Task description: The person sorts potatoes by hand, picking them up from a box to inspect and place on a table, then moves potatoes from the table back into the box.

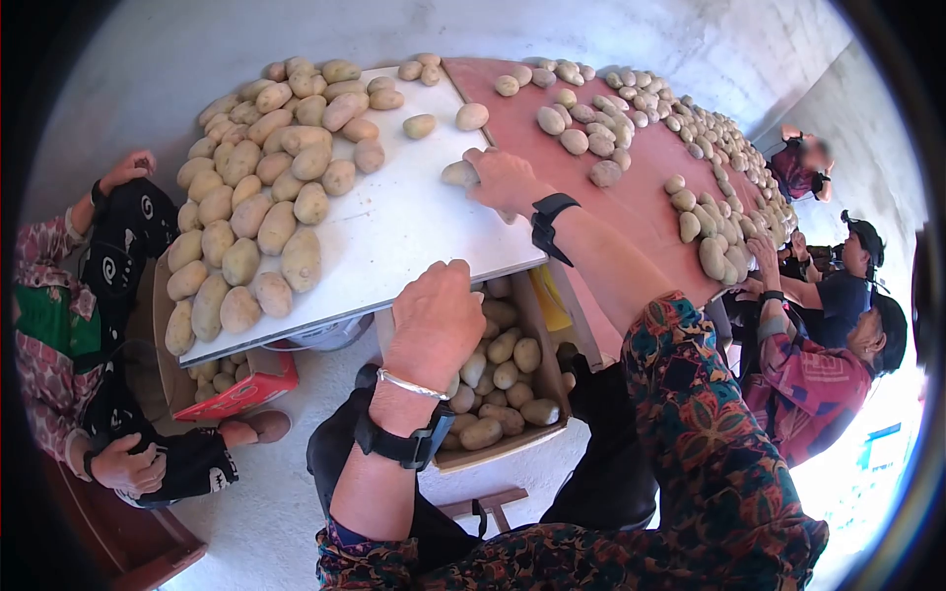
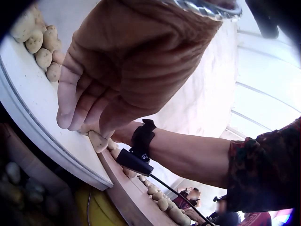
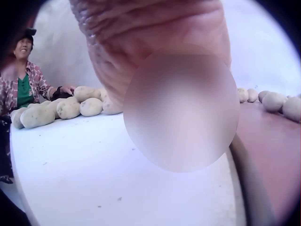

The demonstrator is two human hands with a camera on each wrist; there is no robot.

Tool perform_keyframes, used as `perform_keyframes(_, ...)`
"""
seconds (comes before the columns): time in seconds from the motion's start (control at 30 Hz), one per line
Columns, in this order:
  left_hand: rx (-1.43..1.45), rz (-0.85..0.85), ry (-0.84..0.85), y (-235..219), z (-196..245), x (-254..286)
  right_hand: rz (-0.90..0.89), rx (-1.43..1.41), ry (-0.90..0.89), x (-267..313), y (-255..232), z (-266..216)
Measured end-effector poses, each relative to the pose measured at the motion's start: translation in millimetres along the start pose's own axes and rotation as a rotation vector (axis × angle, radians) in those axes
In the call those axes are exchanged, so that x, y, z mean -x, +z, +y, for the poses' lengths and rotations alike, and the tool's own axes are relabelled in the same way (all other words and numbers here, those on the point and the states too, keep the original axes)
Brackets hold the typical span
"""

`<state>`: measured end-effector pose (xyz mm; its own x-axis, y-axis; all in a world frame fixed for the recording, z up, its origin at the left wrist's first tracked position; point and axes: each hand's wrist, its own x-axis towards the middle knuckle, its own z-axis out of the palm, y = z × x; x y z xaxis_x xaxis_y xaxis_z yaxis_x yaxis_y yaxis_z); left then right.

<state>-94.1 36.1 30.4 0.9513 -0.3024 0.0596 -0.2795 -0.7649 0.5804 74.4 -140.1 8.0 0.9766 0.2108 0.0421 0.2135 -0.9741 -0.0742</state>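
head view: the potato (image 1: 458, 174) is in the right hand (image 1: 503, 182), fingers curled round it, over the white board (image 1: 384, 227), near its edge with the red board (image 1: 641, 217). the left hand (image 1: 439, 320) is by the near edge, fingers loosely bent, gripping nothing. open white surface runs from the potato left to the heap (image 1: 276, 227). the carton (image 1: 281, 372) below bears white lettering, too small to read.

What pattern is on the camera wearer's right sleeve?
Dark right sleeve with multicoloured floral motifs, best in the head view.
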Motion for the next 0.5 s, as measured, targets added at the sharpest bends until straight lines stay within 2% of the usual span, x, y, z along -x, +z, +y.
perform_keyframes(0.03, 0.0, 0.0, -0.002, -1, 0, 0, -0.001, -0.001, -0.001, -1, 1, 2)
perform_keyframes(0.1, -0.001, -0.009, -0.017, -3, 0, 0, -0.079, -0.37, 0.106, -3, 2, 7)
perform_keyframes(0.13, -0.002, -0.008, -0.02, -4, 0, -1, -0.08, -0.371, 0.104, -3, 5, 9)
perform_keyframes(0.2, -0.007, -0.025, -0.071, -6, 2, -2, -0.079, -1.048, 0.177, 1, 6, 10)
perform_keyframes(0.23, -0.005, -0.026, -0.067, -5, 2, -3, -0.077, -1.046, 0.179, 6, 2, 10)
perform_keyframes(0.3, 0.009, 0.008, -0.114, -4, 0, -5, -0.241, -1.504, 0.121, 23, -6, 7)
perform_keyframes(0.33, 0.011, 0.008, -0.113, -3, -1, -6, -0.241, -1.503, 0.122, 31, -10, 6)
perform_keyframes(0.4, 0.048, 0.143, -0.071, -2, -3, -6, -0.435, -1.737, 0.05, 52, -19, 4)
perform_keyframes(0.43, 0.048, 0.138, -0.072, -1, -4, -5, -0.435, -1.74, 0.055, 62, -22, 0)
perform_keyframes(0.5, 0.172, 0.265, -0.064, 1, -6, -7, -0.505, -1.867, -0.038, 83, -29, -7)
